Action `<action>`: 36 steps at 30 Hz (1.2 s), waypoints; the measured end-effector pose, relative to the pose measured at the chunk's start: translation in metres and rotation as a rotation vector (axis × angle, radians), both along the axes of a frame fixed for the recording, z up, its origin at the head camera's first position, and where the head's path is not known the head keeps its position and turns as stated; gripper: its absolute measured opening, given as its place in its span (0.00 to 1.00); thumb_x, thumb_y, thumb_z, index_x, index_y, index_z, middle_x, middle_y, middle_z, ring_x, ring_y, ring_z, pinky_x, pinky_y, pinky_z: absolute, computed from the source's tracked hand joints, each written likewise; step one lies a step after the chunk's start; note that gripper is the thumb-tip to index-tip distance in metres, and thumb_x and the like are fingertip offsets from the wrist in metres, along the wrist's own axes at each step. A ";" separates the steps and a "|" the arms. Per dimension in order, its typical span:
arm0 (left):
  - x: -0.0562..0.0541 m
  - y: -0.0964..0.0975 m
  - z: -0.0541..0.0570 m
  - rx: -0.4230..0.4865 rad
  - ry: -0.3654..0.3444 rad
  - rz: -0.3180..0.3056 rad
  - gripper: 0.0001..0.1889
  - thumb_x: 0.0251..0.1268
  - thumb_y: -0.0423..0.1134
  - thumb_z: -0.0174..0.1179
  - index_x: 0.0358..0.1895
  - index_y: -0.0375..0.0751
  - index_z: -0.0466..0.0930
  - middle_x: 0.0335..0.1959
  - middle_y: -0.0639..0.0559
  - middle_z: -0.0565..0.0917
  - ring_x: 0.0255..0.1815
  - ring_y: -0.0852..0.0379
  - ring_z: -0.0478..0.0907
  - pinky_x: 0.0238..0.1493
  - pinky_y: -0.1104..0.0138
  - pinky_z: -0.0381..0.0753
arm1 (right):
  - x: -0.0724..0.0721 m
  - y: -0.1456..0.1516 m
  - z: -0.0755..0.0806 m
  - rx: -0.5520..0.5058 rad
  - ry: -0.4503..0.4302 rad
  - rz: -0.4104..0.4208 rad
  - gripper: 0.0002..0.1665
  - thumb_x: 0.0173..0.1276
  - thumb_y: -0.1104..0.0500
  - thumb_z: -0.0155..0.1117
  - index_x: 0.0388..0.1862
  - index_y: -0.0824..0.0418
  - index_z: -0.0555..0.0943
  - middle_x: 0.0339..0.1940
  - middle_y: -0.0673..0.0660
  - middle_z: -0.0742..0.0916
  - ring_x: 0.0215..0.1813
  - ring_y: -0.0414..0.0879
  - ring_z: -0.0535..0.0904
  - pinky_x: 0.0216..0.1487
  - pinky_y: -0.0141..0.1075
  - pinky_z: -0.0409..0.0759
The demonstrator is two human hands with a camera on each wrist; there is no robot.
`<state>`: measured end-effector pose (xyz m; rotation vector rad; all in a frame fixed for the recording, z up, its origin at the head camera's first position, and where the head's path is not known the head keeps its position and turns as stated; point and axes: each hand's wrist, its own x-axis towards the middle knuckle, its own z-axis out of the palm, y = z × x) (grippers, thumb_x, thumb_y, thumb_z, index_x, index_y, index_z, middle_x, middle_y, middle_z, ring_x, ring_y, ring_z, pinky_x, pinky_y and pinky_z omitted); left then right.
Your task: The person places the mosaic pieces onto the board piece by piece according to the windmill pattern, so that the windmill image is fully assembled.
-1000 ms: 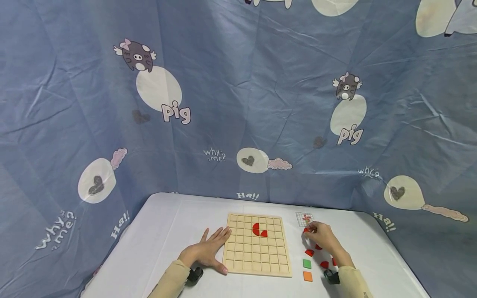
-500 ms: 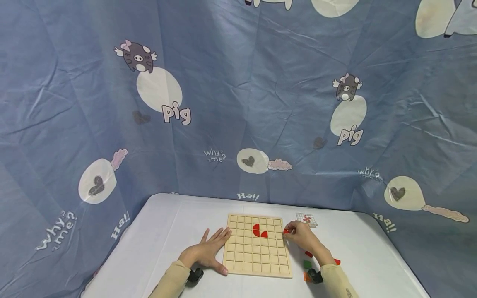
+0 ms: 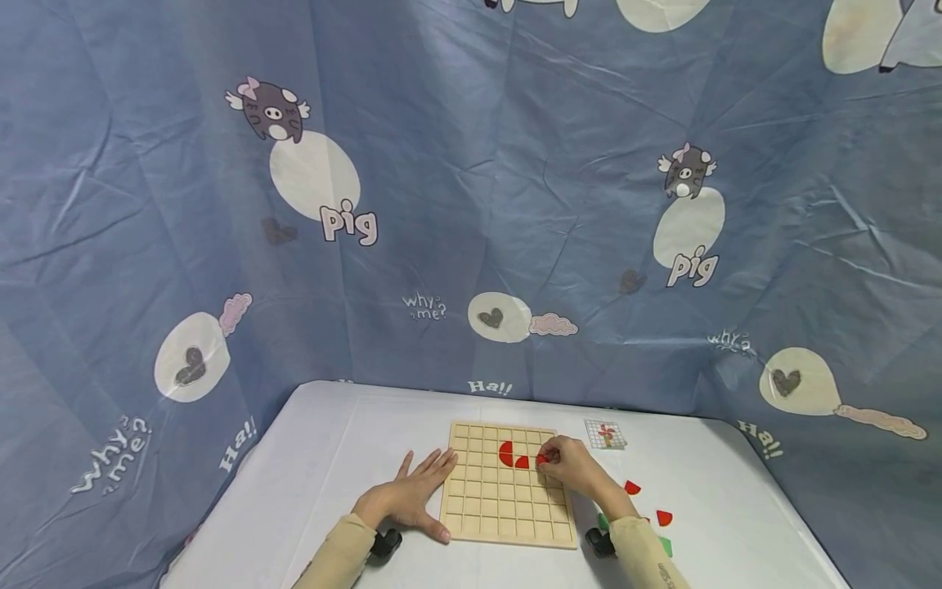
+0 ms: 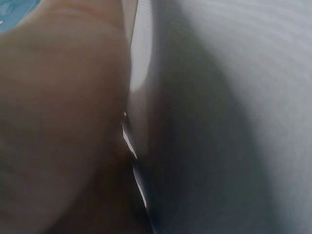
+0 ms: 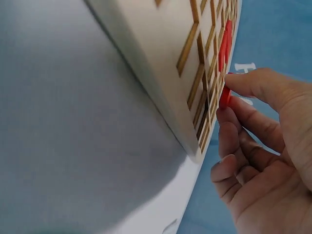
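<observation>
A wooden grid board [image 3: 486,523] lies on the white table. Red pieces [image 3: 505,454] fill adjoining cells in its upper part, one of them a small red quarter-round [image 3: 522,462]. Over the board's right columns, my right hand [image 3: 574,466] pinches another small red piece [image 3: 541,460] between thumb and forefinger. The right wrist view shows this red piece [image 5: 224,96] close at the grid, the other fingers loosely curled. With fingers spread and straight, my left hand [image 3: 406,496] rests at the board's left edge. Only a blurred close part of that hand [image 4: 63,117] fills the left wrist view.
A card with a grid and a red flower-like pattern [image 3: 605,433] lies right of the board. Nearer me are loose red quarter-rounds [image 3: 665,518] and green pieces [image 3: 666,546], partly hidden by the right forearm. A blue patterned curtain [image 3: 412,245] stands behind the table.
My right hand has moved left from beside the card to over the board, carrying the red piece. The left hand has stayed in place.
</observation>
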<state>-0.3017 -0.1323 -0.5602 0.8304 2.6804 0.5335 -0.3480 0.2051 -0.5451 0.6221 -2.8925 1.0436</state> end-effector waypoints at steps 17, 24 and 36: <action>0.001 0.000 0.001 0.000 -0.009 -0.002 0.68 0.37 0.72 0.68 0.78 0.44 0.41 0.81 0.49 0.41 0.81 0.46 0.37 0.74 0.38 0.26 | -0.004 -0.010 -0.006 0.059 0.026 0.016 0.05 0.60 0.65 0.69 0.35 0.62 0.83 0.30 0.50 0.84 0.30 0.36 0.75 0.29 0.28 0.76; -0.001 0.001 0.000 -0.015 -0.006 0.005 0.68 0.36 0.73 0.67 0.78 0.44 0.40 0.81 0.50 0.41 0.81 0.46 0.36 0.75 0.39 0.26 | -0.003 -0.008 -0.003 0.058 0.011 0.038 0.05 0.60 0.67 0.68 0.36 0.62 0.83 0.34 0.53 0.85 0.32 0.38 0.76 0.30 0.29 0.77; -0.002 0.001 -0.002 -0.011 -0.007 0.011 0.69 0.35 0.73 0.68 0.78 0.44 0.40 0.81 0.50 0.40 0.81 0.46 0.36 0.75 0.39 0.25 | -0.002 -0.010 -0.003 0.069 0.007 0.049 0.05 0.60 0.68 0.67 0.36 0.63 0.83 0.37 0.54 0.85 0.36 0.39 0.79 0.34 0.29 0.79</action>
